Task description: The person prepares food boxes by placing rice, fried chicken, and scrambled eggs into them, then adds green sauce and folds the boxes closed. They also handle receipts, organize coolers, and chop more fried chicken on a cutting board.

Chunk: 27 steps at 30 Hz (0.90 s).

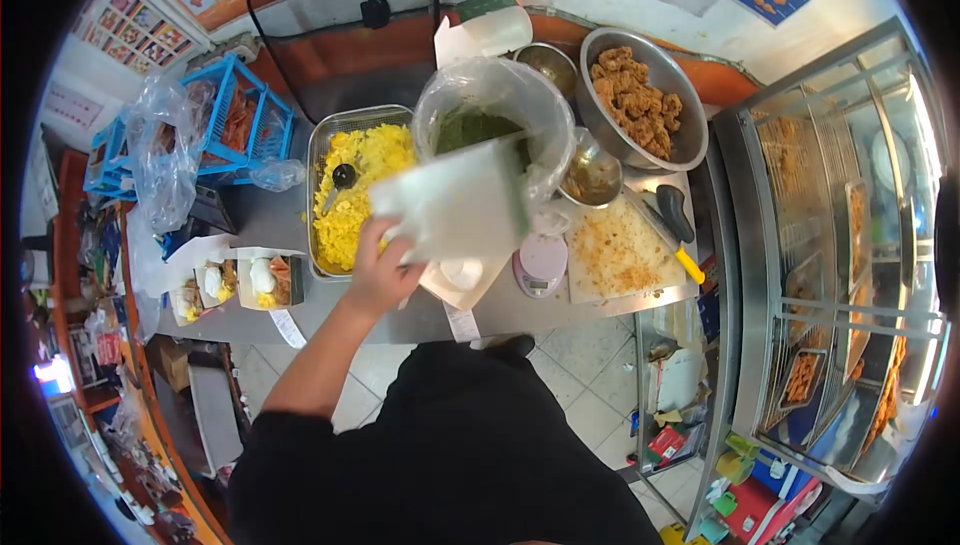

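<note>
My left hand point(383, 263) grips a pale, flat rectangular piece point(450, 200), smeared by motion, with a greenish right edge. It overlaps the front of a large tub with a clear plastic liner point(548, 110), where dark green leafy stuff point(470, 130) shows. Partly hidden below the piece is an open paper box point(470, 295) with something round and white in it. Left of my hand, a metal tray point(315, 160) bears yellow crumbled food point(340, 220) and a black-knobbed utensil point(344, 176). My right hand is out of sight.
Filled paper boxes point(270, 280) stand at left, near blue baskets point(235, 120). Right of the tub are a digital scale point(540, 267), a crumb-covered board point(610, 250), a yellow-handled knife point(688, 263) and a bowl point(695, 65) of fried chicken point(635, 100). A glass cabinet point(840, 245) borders the right.
</note>
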### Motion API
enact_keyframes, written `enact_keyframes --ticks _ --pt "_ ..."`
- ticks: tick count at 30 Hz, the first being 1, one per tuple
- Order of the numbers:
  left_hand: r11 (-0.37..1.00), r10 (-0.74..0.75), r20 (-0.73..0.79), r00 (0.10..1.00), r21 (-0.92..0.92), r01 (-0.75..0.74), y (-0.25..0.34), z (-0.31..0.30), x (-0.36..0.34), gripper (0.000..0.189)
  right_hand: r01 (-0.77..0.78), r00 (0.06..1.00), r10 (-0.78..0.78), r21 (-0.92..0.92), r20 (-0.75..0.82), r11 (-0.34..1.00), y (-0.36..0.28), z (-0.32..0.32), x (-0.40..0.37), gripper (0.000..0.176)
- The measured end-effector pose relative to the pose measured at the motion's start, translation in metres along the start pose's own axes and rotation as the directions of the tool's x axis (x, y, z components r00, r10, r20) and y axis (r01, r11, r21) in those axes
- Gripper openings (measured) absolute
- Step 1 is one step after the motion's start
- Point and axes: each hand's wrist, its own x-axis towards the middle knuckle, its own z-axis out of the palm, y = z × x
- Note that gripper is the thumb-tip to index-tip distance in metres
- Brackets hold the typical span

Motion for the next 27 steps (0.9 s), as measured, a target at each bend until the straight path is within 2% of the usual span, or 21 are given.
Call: enact_keyframes --ticks 2,3,4,5,6,7,8,9,10,11,12,13,14,16,17,19,21,22,23,25,27 --pt "0.989 -0.130 -0.045 0.990 0.069 0.133 0.001 -0.020 -0.062 0.032 0.127 0.936 -0.103 0.050 -0.337 0.991 -0.067 -0.042 0.043 0.040" --pt "0.973 -0.226 -0.040 0.973 0.038 0.227 0.001 -0.027 -0.095 0.030 0.256 0.890 -0.191 0.108 -0.413 0.961 -0.158 -0.099 0.041 0.043" --pt "0.944 -0.330 -0.024 0.944 0.008 0.330 0.006 -0.031 -0.130 0.028 0.396 0.855 -0.194 0.363 -0.481 0.844 -0.196 -0.114 0.086 0.044" --pt "0.934 -0.355 -0.016 0.935 0.018 0.356 0.016 -0.032 -0.163 0.028 0.538 0.694 -0.438 0.008 -0.572 0.843 -0.265 -0.158 0.101 0.043" --pt "0.885 -0.464 0.006 0.886 0.053 0.463 0.024 -0.032 -0.191 0.027 0.449 0.730 -0.357 0.015 -0.583 0.893 -0.333 -0.190 0.123 0.041" --pt "0.827 -0.557 0.008 0.831 0.097 0.553 0.027 -0.030 -0.213 0.025 0.585 0.703 -0.334 0.244 -0.627 0.774 -0.427 -0.227 0.102 0.040" --pt "0.819 -0.563 -0.021 0.826 0.121 0.561 0.029 -0.026 -0.232 0.025 0.834 0.504 -0.505 0.244 -0.700 0.494 -0.480 -0.245 0.133 0.039" --pt "0.778 -0.621 0.060 0.782 0.168 0.605 0.030 -0.024 -0.251 0.023 0.903 0.411 -0.527 0.253 -0.744 0.346 -0.550 -0.263 0.118 0.035" --pt "0.740 -0.669 0.141 0.730 0.215 0.637 0.028 -0.022 -0.270 0.021 0.939 0.342 -0.657 0.226 -0.672 0.257 -0.606 -0.285 0.123 0.032" --pt "0.697 -0.705 0.117 0.699 0.293 0.654 0.020 -0.017 -0.290 0.021 0.971 0.153 -0.748 -0.045 -0.646 0.237 -0.667 -0.312 0.078 0.029" --pt "0.690 -0.706 0.100 0.701 0.316 0.651 0.018 -0.018 -0.281 0.021 0.982 0.101 -0.783 -0.067 -0.614 0.179 -0.719 -0.319 0.072 0.030" --pt "0.642 -0.733 0.053 0.679 0.383 0.664 0.018 -0.018 -0.267 0.022 0.992 -0.084 -0.828 -0.123 -0.554 -0.019 -0.770 -0.327 0.058 0.029" --pt "0.585 -0.759 0.011 0.651 0.449 0.675 0.018 -0.023 -0.258 0.024 0.986 -0.097 -0.894 -0.165 -0.438 -0.026 -0.810 -0.331 0.039 0.034" --pt "0.516 -0.809 0.016 0.587 0.496 0.698 0.015 -0.031 -0.241 0.027 0.921 -0.255 -0.912 -0.368 -0.322 -0.128 -0.874 -0.312 0.040 0.044" --pt "0.421 -0.851 0.020 0.524 0.621 0.661 0.023 -0.032 -0.217 0.032 0.923 -0.268 -0.911 -0.353 -0.314 -0.151 -0.903 -0.302 0.046 0.044" --pt "0.287 -0.901 -0.006 0.433 0.741 0.607 0.024 -0.030 -0.196 0.038 0.567 -0.240 -0.967 -0.820 -0.079 -0.074 -0.953 -0.270 0.062 0.045" --pt "0.289 -0.926 0.093 0.366 0.797 0.530 0.022 -0.030 -0.203 0.052 0.333 -0.130 -0.986 -0.932 0.103 -0.142 -0.998 -0.258 0.093 0.045" --pt "0.327 -0.927 0.146 0.345 0.765 0.554 0.025 -0.032 -0.198 0.055 0.296 -0.127 -0.985 -0.944 0.116 -0.149 -1.000 -0.258 0.088 0.044" --pt "0.374 -0.910 0.194 0.367 0.765 0.524 0.024 -0.030 -0.204 0.056 0.363 -0.203 -0.976 -0.920 0.079 -0.150 -1.011 -0.254 0.109 0.043" --pt "0.403 -0.900 0.226 0.373 0.758 0.512 0.026 -0.027 -0.215 0.058 0.344 -0.235 -0.967 -0.922 0.101 -0.180 -1.016 -0.267 0.110 0.042" --pt "0.486 -0.849 0.302 0.434 0.767 0.418 0.026 -0.029 -0.222 0.057 0.263 -0.331 -0.941 -0.949 0.078 -0.172 -1.021 -0.273 0.120 0.040"
